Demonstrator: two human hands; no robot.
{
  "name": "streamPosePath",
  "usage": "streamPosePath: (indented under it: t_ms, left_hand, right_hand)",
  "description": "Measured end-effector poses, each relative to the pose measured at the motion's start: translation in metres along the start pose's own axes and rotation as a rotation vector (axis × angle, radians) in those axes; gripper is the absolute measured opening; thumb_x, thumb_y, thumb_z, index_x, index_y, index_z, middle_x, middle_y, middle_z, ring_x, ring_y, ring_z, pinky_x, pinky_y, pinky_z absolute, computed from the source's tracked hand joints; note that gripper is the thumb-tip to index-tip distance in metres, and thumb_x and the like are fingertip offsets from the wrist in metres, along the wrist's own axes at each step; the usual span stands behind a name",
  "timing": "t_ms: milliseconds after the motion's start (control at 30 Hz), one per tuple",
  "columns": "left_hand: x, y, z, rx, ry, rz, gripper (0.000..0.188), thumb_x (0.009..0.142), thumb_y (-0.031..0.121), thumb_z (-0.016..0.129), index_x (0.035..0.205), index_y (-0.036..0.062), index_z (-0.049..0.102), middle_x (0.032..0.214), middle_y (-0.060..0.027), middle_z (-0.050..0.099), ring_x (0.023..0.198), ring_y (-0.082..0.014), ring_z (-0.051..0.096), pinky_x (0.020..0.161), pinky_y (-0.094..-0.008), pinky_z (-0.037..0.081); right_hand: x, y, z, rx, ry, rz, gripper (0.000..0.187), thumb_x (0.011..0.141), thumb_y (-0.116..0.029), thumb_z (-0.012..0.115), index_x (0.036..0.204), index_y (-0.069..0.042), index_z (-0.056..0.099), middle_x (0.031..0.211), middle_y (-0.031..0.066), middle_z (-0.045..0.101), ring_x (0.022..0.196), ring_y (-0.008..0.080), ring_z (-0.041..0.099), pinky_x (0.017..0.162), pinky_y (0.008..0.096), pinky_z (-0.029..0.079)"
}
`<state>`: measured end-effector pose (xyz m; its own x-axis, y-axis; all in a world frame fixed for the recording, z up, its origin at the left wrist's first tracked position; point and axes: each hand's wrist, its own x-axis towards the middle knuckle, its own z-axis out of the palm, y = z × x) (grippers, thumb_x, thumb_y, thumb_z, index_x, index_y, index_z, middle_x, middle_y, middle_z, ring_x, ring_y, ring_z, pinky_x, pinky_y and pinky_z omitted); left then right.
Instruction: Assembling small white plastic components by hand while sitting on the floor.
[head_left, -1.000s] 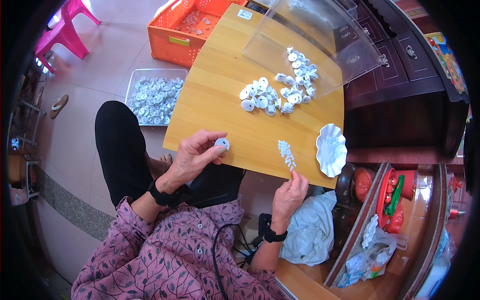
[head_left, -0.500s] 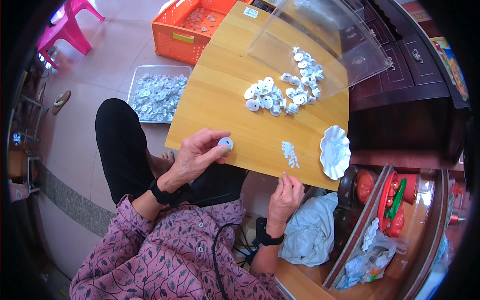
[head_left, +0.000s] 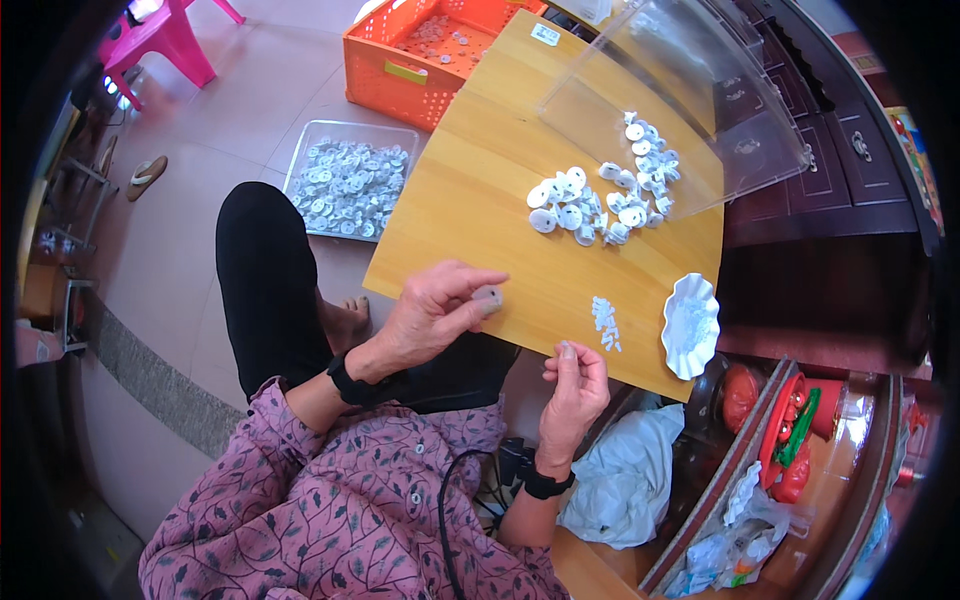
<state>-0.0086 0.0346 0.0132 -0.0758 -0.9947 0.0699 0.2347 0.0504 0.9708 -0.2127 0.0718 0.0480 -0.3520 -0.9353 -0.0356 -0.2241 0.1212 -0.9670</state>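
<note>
My left hand (head_left: pixel 436 312) pinches a small round white plastic part (head_left: pixel 488 297) between thumb and fingers, just over the table's near edge. The part resembles a disc with a dark hole. To its right, my right hand (head_left: pixel 574 398) has thumb and forefinger pressed together; anything between them is too small to make out. Tiny white pieces (head_left: pixel 605 322) lie loosely on the wooden table (head_left: pixel 450 190) beyond my right fingertips. Farther back sits a cluster of white disc-shaped parts with stems (head_left: pixel 570 217). A scalloped white dish (head_left: pixel 690 325) holding small pale pieces stands at the right edge.
A clear tray full of white parts (head_left: pixel 350 185) is on the floor at left. Behind it stands an orange crate (head_left: pixel 420 85). A transparent plastic cover (head_left: pixel 690 110) leans over the table's far right. An open drawer (head_left: pixel 740 470) and a pale plastic bag (head_left: pixel 625 480) are at lower right.
The whole view has shifted, so the table appears farther right. My right hand has moved left, toward my left hand. The white part in my left hand has tilted.
</note>
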Motion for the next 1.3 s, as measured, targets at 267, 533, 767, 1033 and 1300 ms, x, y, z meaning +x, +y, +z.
streamPosePath:
  t_ms: [267,533,767,1033,1300]
  left_hand:
    - [0.0,0.003,0.0,0.397,-0.067,0.221,0.02,0.089,0.004,0.071,0.11,0.0049,0.072,0.092,-0.0072,0.064,0.079,-0.0169,0.063,0.067,-0.0287,0.05]
    - [0.001,0.005,-0.003,0.331,-0.14,0.203,0.013,0.091,0.008,0.07,0.103,0.0048,0.072,0.09,-0.0067,0.063,0.08,-0.0181,0.062,0.068,-0.0295,0.049]
    - [0.001,0.011,-0.004,0.33,-0.166,0.134,0.011,0.091,0.01,0.071,0.1,0.005,0.072,0.089,-0.0072,0.062,0.079,-0.0192,0.062,0.067,-0.0302,0.048]
    - [0.003,0.003,-0.008,0.304,-0.179,0.161,0.013,0.092,0.011,0.071,0.102,0.0034,0.071,0.089,-0.0069,0.063,0.08,-0.018,0.061,0.068,-0.0301,0.049]
    - [0.005,0.007,-0.009,0.298,-0.198,0.147,0.014,0.092,0.012,0.07,0.103,0.0028,0.071,0.09,-0.0078,0.064,0.08,-0.0188,0.062,0.068,-0.0304,0.05]
  right_hand:
    - [-0.003,-0.007,0.035,0.23,-0.16,0.046,0.014,0.097,-0.013,0.067,0.103,0.0,0.066,0.082,0.0022,0.065,0.07,0.0066,0.059,0.066,0.0207,0.049]
    - [-0.006,-0.005,0.049,0.146,-0.187,-0.004,0.012,0.098,-0.008,0.064,0.105,0.001,0.066,0.086,0.0018,0.064,0.073,0.0075,0.059,0.068,0.0217,0.051]
    - [-0.005,0.003,0.055,-0.068,-0.099,-0.269,0.011,0.094,-0.002,0.066,0.104,0.003,0.066,0.094,0.0061,0.061,0.081,0.0137,0.062,0.07,0.028,0.053]
    - [-0.003,0.004,0.06,-0.531,0.055,-0.872,0.018,0.087,0.003,0.072,0.104,-0.001,0.069,0.094,0.0136,0.064,0.084,0.03,0.068,0.071,0.038,0.057]
    - [0.0,0.005,0.061,-0.579,0.042,-0.955,0.017,0.087,0.003,0.072,0.104,0.0,0.069,0.095,0.0136,0.065,0.081,0.0305,0.068,0.069,0.0377,0.057]
